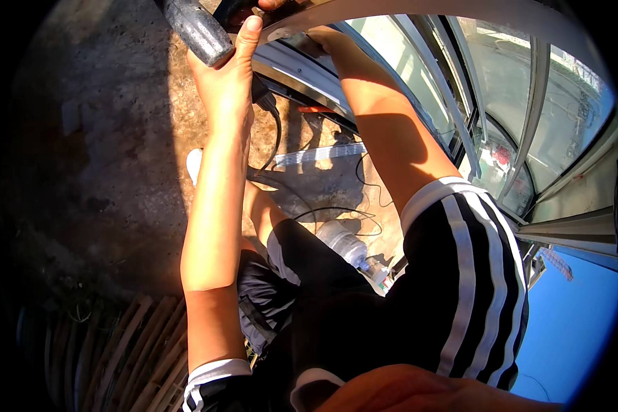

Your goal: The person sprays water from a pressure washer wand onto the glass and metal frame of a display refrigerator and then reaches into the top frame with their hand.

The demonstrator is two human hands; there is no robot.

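Observation:
At the top, my left hand (224,67) has its thumb up beside a scuffed dark grey cylindrical tool part (201,36), which lies in the crook between thumb and palm; the fingers are hidden. Behind that wrist, a black corded end (262,95) of what looks like a power tool shows, its cable hanging down. My right hand (319,40) reaches to the metal frame (309,67) of a glazed window or door panel; its fingers are mostly hidden behind a curved-looking bar. A fingertip shows at the top edge, beside a black object; whose hand it belongs to is unclear.
Framed glass panels (494,103) stand at the right. On the concrete floor lie a white slotted strip (319,153), a looping black cable (335,208) and a clear plastic water jug (342,242). Wooden slats (134,355) are stacked at lower left.

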